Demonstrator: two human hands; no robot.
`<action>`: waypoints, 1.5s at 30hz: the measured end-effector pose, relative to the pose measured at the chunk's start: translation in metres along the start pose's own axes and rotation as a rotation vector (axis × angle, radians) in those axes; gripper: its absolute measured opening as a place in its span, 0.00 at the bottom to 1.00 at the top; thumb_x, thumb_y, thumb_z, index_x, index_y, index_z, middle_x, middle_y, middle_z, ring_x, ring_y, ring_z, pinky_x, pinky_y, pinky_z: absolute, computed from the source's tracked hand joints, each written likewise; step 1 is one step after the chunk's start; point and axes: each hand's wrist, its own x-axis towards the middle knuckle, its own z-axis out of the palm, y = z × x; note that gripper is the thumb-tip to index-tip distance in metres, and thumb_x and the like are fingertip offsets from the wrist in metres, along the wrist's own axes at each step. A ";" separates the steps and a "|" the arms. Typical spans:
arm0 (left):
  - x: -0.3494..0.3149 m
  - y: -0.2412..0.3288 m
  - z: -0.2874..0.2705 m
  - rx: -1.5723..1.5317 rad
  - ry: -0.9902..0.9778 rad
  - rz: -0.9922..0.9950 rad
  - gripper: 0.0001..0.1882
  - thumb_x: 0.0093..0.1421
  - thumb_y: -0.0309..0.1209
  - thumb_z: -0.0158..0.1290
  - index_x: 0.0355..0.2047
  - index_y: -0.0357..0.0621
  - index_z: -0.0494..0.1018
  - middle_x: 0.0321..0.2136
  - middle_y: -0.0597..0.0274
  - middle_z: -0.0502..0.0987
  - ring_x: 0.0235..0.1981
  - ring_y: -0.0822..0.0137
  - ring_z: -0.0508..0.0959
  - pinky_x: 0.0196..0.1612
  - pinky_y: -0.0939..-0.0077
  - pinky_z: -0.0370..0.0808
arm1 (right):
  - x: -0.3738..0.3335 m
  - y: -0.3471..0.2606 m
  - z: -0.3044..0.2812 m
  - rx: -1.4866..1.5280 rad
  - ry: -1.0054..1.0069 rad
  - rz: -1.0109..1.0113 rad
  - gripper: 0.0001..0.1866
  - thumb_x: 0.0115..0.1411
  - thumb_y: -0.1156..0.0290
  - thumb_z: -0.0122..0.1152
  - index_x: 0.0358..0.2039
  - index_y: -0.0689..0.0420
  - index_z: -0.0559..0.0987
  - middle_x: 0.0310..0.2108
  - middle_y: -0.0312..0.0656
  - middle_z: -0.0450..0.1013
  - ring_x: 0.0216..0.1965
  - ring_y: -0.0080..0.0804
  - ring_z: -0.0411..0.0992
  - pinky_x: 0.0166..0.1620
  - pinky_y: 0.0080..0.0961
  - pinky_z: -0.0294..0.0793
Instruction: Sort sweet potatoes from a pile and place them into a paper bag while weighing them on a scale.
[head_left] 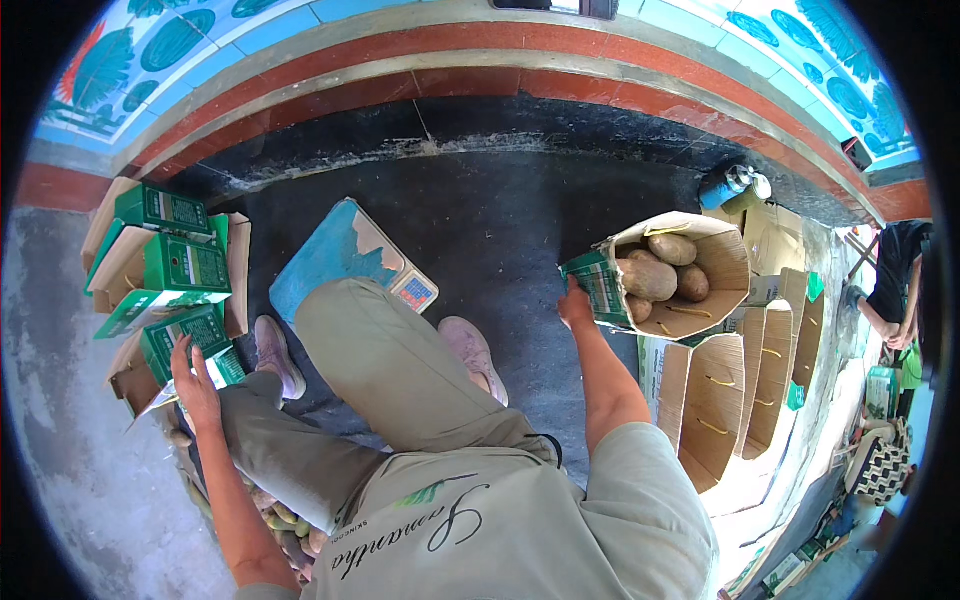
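Observation:
My right hand (575,303) grips the near left edge of an open carton (597,285), green outside and bare cardboard inside. Several large brown tubers (652,279) lie in it, and yellow cord handles show on its walls. At the left, my left hand (196,388) rests against a green carton (180,345) with its fingers stretched out and apart. Beyond that carton stand more open green cartons (187,262). Between the two sides, a flat scale (335,250) with torn blue film and a keypad lies on the floor, partly behind my knee.
More open cartons (710,400) stand in a row at the right. Loose tubers (285,520) lie beneath me at lower left. A blue container (722,187) stands by the far wall ledge (560,88). Another person (895,300) is at the far right beside a checkered bag (880,465).

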 end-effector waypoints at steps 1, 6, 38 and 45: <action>0.000 0.002 0.000 0.000 -0.001 -0.003 0.18 0.64 0.37 0.42 0.47 0.36 0.68 0.49 0.47 0.69 0.52 0.51 0.66 0.56 0.63 0.60 | 0.002 0.006 -0.003 -0.003 -0.002 -0.001 0.31 0.52 0.72 0.53 0.58 0.54 0.59 0.50 0.60 0.65 0.52 0.56 0.64 0.55 0.40 0.62; -0.004 -0.002 -0.002 0.001 0.005 0.000 0.18 0.64 0.37 0.42 0.47 0.37 0.68 0.49 0.48 0.69 0.52 0.51 0.67 0.56 0.64 0.60 | 0.007 0.037 -0.028 -0.027 0.017 0.011 0.26 0.53 0.71 0.49 0.56 0.50 0.65 0.48 0.56 0.68 0.50 0.52 0.66 0.54 0.39 0.64; -0.025 -0.006 -0.014 -0.276 0.081 0.039 0.14 0.60 0.33 0.47 0.40 0.36 0.72 0.47 0.48 0.71 0.51 0.52 0.68 0.55 0.65 0.61 | -0.236 0.182 -0.131 -0.244 0.172 0.544 0.21 0.50 0.59 0.61 0.44 0.54 0.74 0.42 0.53 0.72 0.46 0.46 0.71 0.46 0.40 0.70; -0.040 -0.014 -0.025 -0.313 0.101 0.015 0.14 0.58 0.33 0.48 0.40 0.37 0.73 0.47 0.49 0.71 0.52 0.52 0.67 0.55 0.65 0.61 | -0.253 0.197 -0.143 -0.180 0.271 0.592 0.21 0.50 0.62 0.60 0.45 0.55 0.75 0.41 0.51 0.74 0.44 0.45 0.72 0.46 0.38 0.71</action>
